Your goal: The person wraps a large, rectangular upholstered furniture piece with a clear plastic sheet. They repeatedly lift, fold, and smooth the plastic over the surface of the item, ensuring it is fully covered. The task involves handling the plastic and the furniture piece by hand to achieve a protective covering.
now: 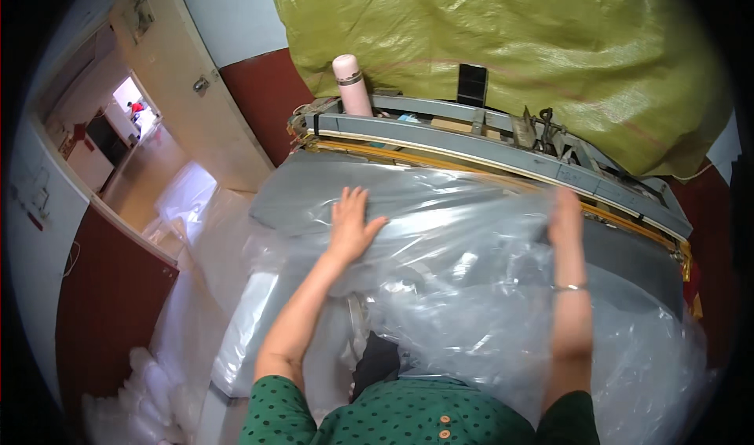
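Note:
A wide sheet of clear plastic film (440, 264) lies over the grey work surface (314, 179) and hangs down toward my body in loose folds. My left hand (353, 223) rests flat on the film at the left, fingers spread and thumb out. Toward the right, my right hand (564, 219) is at the film's far edge, close to the yellow strip along the machine. Motion smears its fingers, so whether they grip the film is hidden. A thin bracelet circles the right wrist.
Behind the surface runs a grey metal machine frame (487, 137). A pink flask (352, 87) and a dark phone-like slab (472, 84) stand along it, before a yellow-green woven sheet (503, 29). A film roll (245, 331) lies at left; bunched plastic (145, 390) covers the floor near an open door (188, 76).

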{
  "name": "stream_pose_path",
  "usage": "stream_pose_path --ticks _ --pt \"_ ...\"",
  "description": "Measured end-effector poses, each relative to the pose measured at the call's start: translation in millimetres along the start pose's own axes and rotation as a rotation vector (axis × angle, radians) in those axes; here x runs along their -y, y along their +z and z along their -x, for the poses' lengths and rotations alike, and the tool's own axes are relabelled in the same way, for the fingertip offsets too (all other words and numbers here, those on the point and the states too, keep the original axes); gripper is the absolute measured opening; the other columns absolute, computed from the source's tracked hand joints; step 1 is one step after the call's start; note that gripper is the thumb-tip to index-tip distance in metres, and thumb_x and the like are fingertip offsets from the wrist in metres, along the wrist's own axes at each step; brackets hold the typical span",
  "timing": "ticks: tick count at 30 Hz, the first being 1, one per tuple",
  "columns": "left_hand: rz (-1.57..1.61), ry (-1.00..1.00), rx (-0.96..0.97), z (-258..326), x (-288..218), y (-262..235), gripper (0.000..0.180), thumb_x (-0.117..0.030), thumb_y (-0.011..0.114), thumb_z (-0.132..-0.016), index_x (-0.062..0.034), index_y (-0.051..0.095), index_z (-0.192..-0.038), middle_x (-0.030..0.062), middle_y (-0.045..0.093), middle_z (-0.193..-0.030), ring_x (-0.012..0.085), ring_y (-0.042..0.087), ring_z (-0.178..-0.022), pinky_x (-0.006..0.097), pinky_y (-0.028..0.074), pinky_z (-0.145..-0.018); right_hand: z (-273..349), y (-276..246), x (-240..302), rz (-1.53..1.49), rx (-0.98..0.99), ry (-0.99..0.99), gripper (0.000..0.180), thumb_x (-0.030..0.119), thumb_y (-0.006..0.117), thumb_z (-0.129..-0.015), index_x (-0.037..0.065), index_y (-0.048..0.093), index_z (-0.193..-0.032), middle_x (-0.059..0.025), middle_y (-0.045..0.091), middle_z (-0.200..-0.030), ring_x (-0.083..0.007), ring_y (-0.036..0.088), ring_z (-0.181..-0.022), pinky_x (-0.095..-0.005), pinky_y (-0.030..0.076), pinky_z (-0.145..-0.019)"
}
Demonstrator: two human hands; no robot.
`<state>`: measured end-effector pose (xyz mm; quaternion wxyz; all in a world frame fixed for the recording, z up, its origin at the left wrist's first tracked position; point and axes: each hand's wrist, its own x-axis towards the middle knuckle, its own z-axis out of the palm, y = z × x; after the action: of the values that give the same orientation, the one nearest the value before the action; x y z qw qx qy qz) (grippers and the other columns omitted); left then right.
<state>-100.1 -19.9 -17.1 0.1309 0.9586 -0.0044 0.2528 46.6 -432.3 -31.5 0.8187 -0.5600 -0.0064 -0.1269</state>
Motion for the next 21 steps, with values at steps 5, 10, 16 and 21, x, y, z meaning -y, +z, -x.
stream_pose_path --ticks 5,10,16,21 --pt "0.059 -0.106 0.125 27.5 23.2 -50.3 0.033 -0.034 0.062 -0.079 -0.0029 0.063 -0.090 0.0166 0.062 -0.093 0.0322 0.058 -0.085 0.038 0.046 -0.071 -45.9 -305.1 32.1 0.063 -0.413 0.044 0.039 0.026 0.054 -0.088 0.005 0.051 -0.120 -0.0074 0.055 -0.109 -0.0172 0.053 -0.099 -0.0294 0.042 -0.084" --pt "-0.042 -0.200 0.102 3.5 13.4 -62.0 0.021 -0.024 0.064 -0.077 -0.0033 0.061 -0.073 0.0111 0.062 -0.078 0.0298 0.059 -0.071 0.040 0.045 -0.059 -9.2 -474.0 97.7 1.194 -0.593 -0.092 0.029 0.021 0.049 -0.090 -0.002 0.055 -0.105 -0.0101 0.061 -0.084 -0.0250 0.055 -0.076 -0.0361 0.043 -0.071" --pt "-0.038 0.002 0.061 7.7 51.7 -38.1 0.025 -0.015 0.066 -0.073 -0.0024 0.060 -0.095 0.0111 0.059 -0.097 0.0285 0.052 -0.096 0.039 0.045 -0.076 44.8 -493.7 131.1 1.589 -0.686 -0.450 0.027 0.020 0.039 -0.093 -0.005 0.050 -0.096 -0.0228 0.058 -0.093 -0.0399 0.054 -0.087 -0.0448 0.040 -0.075" --pt "0.033 0.041 0.089 22.7 85.6 -41.9 0.029 -0.010 0.061 -0.076 -0.0024 0.057 -0.105 0.0130 0.057 -0.099 0.0302 0.051 -0.098 0.038 0.045 -0.080 48.9 -486.0 150.4 1.877 -0.688 -0.213 0.028 0.024 0.036 -0.094 -0.002 0.049 -0.098 -0.0250 0.057 -0.098 -0.0422 0.053 -0.091 -0.0462 0.040 -0.075"
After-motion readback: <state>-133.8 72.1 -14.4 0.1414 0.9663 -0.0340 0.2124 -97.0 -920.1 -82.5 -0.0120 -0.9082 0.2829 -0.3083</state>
